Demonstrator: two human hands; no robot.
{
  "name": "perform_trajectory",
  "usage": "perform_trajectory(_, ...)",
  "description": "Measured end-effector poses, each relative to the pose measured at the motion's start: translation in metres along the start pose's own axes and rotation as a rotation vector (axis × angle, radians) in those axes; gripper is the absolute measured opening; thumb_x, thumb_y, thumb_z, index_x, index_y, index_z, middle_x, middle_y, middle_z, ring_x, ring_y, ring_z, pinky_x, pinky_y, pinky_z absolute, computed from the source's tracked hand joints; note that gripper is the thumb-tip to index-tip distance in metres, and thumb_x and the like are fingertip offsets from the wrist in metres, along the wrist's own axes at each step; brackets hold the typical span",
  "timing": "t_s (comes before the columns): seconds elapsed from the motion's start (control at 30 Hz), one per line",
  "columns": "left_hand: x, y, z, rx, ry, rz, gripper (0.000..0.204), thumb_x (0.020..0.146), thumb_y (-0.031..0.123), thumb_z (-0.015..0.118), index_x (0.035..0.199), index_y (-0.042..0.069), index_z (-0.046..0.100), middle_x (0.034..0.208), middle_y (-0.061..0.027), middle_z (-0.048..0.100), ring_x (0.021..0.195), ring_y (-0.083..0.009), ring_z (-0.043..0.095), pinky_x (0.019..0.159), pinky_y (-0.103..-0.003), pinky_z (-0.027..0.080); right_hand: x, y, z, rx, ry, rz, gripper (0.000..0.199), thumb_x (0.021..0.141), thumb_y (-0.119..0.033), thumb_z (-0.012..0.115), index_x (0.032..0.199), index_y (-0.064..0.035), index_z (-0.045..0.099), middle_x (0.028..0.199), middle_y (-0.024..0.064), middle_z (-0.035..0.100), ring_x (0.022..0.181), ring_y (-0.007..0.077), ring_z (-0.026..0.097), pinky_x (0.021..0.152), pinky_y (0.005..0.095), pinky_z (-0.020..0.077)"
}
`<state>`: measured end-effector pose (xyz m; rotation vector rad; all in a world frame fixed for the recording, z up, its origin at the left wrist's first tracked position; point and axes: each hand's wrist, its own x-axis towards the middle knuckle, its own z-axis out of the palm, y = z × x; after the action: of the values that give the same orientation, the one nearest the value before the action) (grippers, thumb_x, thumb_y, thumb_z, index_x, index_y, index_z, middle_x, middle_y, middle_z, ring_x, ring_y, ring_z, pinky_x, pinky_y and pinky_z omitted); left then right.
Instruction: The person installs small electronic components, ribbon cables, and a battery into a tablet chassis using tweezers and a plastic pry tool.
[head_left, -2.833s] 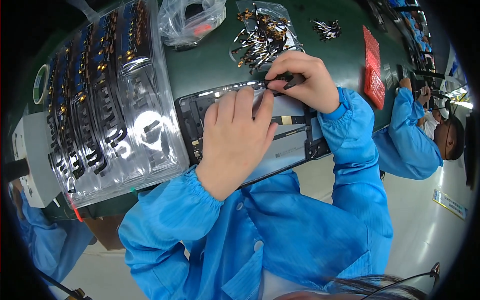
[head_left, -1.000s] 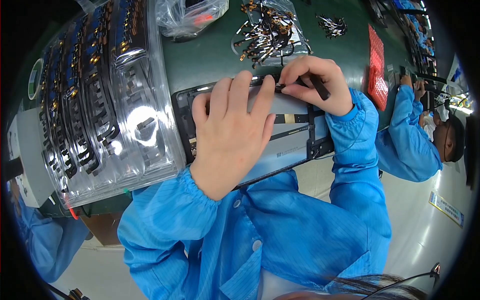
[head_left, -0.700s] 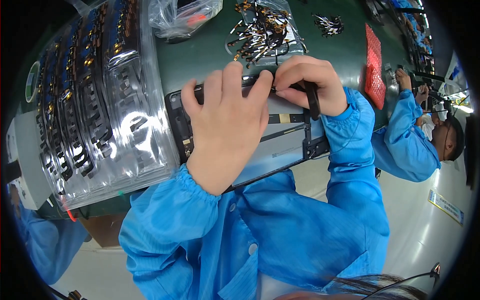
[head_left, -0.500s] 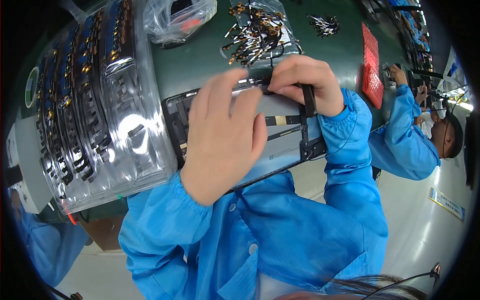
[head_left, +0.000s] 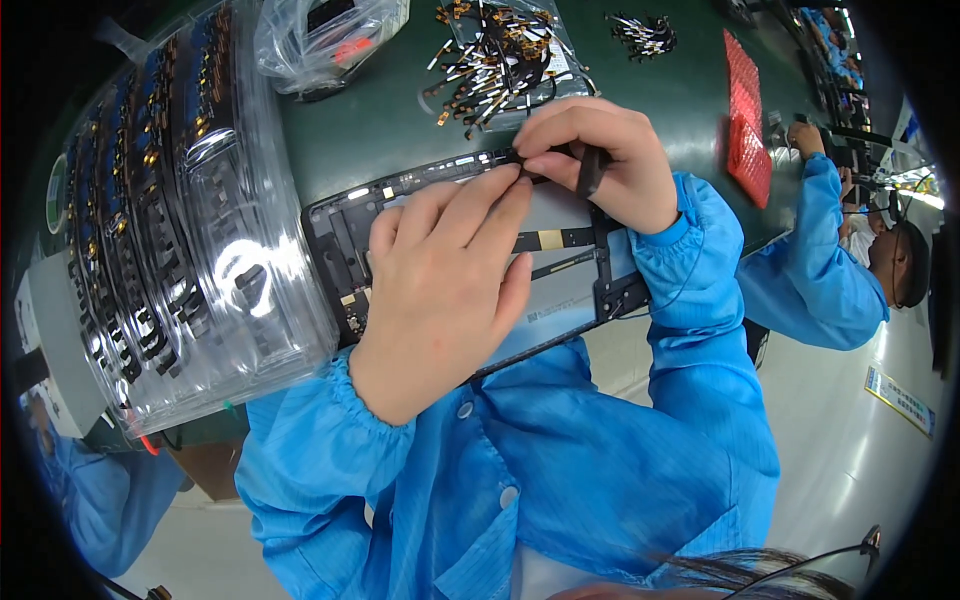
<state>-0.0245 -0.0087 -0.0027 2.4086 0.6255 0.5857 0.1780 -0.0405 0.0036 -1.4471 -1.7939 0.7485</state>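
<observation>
An opened tablet [head_left: 565, 300] lies tilted at the table's near edge, its inside facing up, with a grey battery area, dark flat cables and a black frame. My left hand [head_left: 440, 285] rests across it, fingers stretched out, fingertips touching the far rim beside my right hand. My right hand [head_left: 630, 165] is closed at that rim, with thumb and forefinger pinched together. A black stick-like tool [head_left: 592, 172] is held in the same hand, jutting from the palm over the tablet. Whatever lies between the pinched fingertips is too small to make out.
Clear plastic trays [head_left: 260, 270] with rows of small flex cables stand left. Farther back lie a clear bag [head_left: 330, 45], a pile of flex cables [head_left: 505, 65], a smaller pile [head_left: 643, 36] and red bubble wrap [head_left: 745, 120]. A co-worker [head_left: 815, 260] sits right.
My left hand's fingers have come down onto the tablet's far rim, meeting my right fingertips. My right hand has shifted slightly left, and the black tool has tilted with it.
</observation>
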Motion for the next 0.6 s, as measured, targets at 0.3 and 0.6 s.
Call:
perform_trajectory(0.3, -0.0031, 0.0001, -0.0012, -0.004, -0.039, -0.020, 0.044, 0.071, 0.016, 0.061, 0.112, 0.002, 0.052, 0.114, -0.0053, 0.051, 0.101, -0.0229, 0.046, 0.084, -0.037, 0.035, -0.0017, -0.0017, -0.0004, -0.133, -0.027, -0.043, 0.013, 0.073, -0.008, 0.066, 0.085, -0.0047, 0.062, 0.085, 0.0084, 0.060, 0.080, 0.0240, 0.060, 0.069, 0.0308, 0.0489)
perform_trajectory(0.6, -0.0046, -0.0001, -0.0022, -0.059, -0.073, -0.059, 0.044, 0.071, 0.014, 0.059, 0.113, 0.003, 0.053, 0.118, -0.0069, 0.050, 0.103, -0.0274, 0.045, 0.090, -0.039, 0.032, -0.0037, -0.0009, 0.0036, -0.269, -0.005, -0.151, 0.014, 0.072, -0.011, 0.068, 0.085, -0.0065, 0.064, 0.088, 0.0085, 0.062, 0.078, 0.0258, 0.061, 0.067, 0.0324, 0.0504)
